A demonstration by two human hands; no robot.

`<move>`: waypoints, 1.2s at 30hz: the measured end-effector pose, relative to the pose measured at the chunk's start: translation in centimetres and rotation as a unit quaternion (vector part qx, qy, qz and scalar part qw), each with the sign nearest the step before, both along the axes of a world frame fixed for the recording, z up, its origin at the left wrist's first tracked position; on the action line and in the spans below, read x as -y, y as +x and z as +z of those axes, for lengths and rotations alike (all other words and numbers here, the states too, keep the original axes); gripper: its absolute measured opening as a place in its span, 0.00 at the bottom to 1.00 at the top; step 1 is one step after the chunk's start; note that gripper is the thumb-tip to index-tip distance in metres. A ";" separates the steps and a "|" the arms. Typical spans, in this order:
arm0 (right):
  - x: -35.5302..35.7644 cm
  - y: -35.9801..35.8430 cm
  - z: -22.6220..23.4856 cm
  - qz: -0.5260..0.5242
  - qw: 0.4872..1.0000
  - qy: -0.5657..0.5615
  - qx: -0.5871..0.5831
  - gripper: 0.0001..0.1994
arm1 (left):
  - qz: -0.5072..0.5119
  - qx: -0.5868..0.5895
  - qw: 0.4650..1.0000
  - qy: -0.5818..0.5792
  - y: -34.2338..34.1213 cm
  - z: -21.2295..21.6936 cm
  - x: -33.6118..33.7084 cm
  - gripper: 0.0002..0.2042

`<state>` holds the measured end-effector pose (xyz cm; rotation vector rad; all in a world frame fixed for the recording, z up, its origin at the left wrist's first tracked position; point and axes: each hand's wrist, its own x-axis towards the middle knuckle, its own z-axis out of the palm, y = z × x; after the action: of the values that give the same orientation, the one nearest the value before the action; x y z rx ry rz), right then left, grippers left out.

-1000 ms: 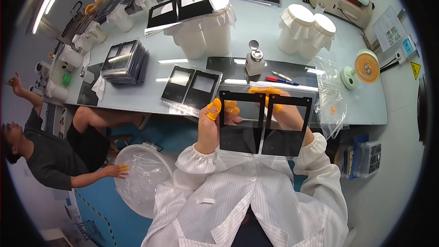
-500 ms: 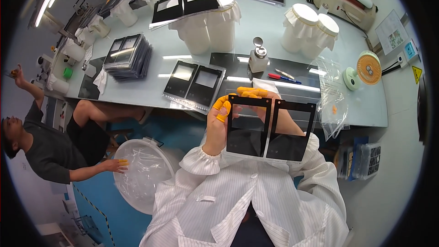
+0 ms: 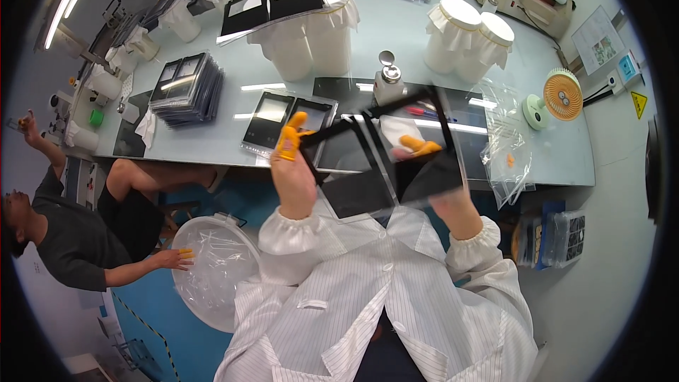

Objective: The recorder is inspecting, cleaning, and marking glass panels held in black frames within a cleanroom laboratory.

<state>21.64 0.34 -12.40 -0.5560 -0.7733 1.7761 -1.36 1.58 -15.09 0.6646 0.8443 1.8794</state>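
Note:
A clear sheet with two black window frames point(image 3: 357, 197) is tilted in front of me, its right side higher, blurred by motion. My left hand point(image 3: 291, 166), wearing orange finger cots, pinches the sheet's left edge. Behind the sheet is my right hand point(image 3: 423, 147), partly seen through the right window, also in orange finger cots. It holds a white cloth point(image 3: 398, 131); whether the cloth touches the sheet's back I cannot tell. Beyond it, a similar framed sheet point(image 3: 267, 119) lies on the table, with a pump bottle point(image 3: 388, 86) and pens point(image 3: 422, 111) nearby.
A stack of framed sheets point(image 3: 185, 88) stands at the left. White cloth-covered containers point(image 3: 331, 35) support another framed sheet point(image 3: 247, 13). At right are clear plastic film point(image 3: 503, 152) and a small fan point(image 3: 562, 95). A seated person point(image 3: 71, 233) reaches beside a lined bin point(image 3: 212, 269).
The framed sheet has moved up and left and tilted. My left hand has moved left; my right hand now shows behind the right window with the cloth. My view has shifted slightly.

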 end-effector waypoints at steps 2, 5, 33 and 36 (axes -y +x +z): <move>-0.8 5.5 -1.0 -0.110 0.994 0.001 0.010 0.18 | 0.061 0.004 0.997 -0.049 -3.1 0.3 -0.7 0.17; -2.4 17.7 -2.8 -0.289 0.954 -0.043 0.068 0.14 | 0.087 -0.019 0.994 -0.071 -5.3 0.7 -0.2 0.17; 3.7 8.1 0.8 -0.299 0.812 0.373 0.335 0.19 | -0.019 -0.076 0.993 0.091 2.5 7.9 2.9 0.13; 3.6 7.7 1.0 -0.232 0.889 0.345 0.190 0.14 | 0.011 -0.075 0.993 0.095 2.6 8.4 3.7 0.13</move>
<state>29.31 -3.25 -11.43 -0.5416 -1.3379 0.8633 1.28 -2.11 -6.64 0.9279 0.7757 1.9636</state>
